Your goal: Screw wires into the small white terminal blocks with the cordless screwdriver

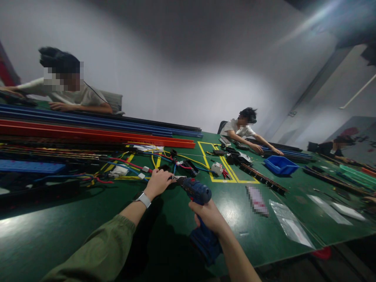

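Observation:
My right hand (209,214) is wrapped round the grip of a blue cordless drill (197,191), whose nose points left. Beside the drill's tip is my left hand (159,183), with a watch on its wrist and its fingers bent together. A small light metallic piece (178,179) shows between those fingertips and the drill. What the left fingers hold is mostly hidden by the hand. Red, blue and yellow wires with white connectors (145,169) lie just beyond the left hand. Behind the drill, a dark open casing (190,168) has wires running to it.
Long orange (117,133) and blue rails (88,119) lie along the far left. A white breaker-like block (217,168) sits inside yellow tape lines. To the right are a blue bin (281,165), a dark strip (264,179) and plastic bags (289,223). Other people work across the table.

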The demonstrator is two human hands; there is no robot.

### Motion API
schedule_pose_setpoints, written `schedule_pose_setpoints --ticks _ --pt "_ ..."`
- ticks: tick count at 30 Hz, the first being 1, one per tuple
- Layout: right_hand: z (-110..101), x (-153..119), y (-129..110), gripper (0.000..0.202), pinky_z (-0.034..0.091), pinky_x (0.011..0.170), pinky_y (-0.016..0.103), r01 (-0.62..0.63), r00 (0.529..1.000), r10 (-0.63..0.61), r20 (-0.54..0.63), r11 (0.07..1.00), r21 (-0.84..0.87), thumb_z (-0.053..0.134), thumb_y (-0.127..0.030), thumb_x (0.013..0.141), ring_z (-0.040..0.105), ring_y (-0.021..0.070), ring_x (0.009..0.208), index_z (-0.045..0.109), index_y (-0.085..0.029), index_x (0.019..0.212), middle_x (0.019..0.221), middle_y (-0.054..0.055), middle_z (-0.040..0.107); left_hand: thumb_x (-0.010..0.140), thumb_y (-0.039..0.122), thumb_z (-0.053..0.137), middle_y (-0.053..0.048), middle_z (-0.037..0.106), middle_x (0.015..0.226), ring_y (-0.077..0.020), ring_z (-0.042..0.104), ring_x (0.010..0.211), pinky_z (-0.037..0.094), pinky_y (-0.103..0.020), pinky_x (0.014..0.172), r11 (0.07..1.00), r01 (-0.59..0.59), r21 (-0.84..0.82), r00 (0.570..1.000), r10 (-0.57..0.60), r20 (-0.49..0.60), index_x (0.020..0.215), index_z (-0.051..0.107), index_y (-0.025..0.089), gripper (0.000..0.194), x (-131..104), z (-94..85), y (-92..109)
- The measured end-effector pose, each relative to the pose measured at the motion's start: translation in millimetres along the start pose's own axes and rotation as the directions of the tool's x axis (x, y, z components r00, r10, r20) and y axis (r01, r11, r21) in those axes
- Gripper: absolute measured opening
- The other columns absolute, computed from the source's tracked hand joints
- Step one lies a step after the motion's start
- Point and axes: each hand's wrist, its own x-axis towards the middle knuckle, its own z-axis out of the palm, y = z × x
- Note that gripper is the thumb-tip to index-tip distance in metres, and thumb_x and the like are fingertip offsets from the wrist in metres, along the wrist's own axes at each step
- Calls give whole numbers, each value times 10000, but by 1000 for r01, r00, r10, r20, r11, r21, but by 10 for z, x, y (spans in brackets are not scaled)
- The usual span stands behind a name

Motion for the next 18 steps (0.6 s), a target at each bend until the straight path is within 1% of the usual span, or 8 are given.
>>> schedule_pose_setpoints --ticks 5,11,18 --pt "7 -2 16 401 339 410 223 14 1000 -14 -6 1000 26 597 -375 783 467 109 345 528 -143 1103 442 -101 483 910 533 454 -67 695 1020 -271 547 976 281 -439 884 1000 -2 3 1000 2 -6 1094 670 313 359 0 13 -8" --pt "17 -3 19 393 350 407 224 32 999 -32 -10 999 34 592 -356 793 473 111 352 524 -142 1116 453 -98 477 912 514 466 -62 696 1020 -262 548 979 278 -433 880 1000 -4 -7 1000 4 -3 1090 668 312 337 1 23 -17" --pt "-1 13 22 463 343 392 222 50 999 -50 17 998 37 596 -358 798 470 117 347 500 -144 1198 452 -101 476 908 516 471 -69 693 1020 -260 543 993 278 -440 902 1000 4 -17 1000 -3 4 1084 674 308 340 -3 14 -14"
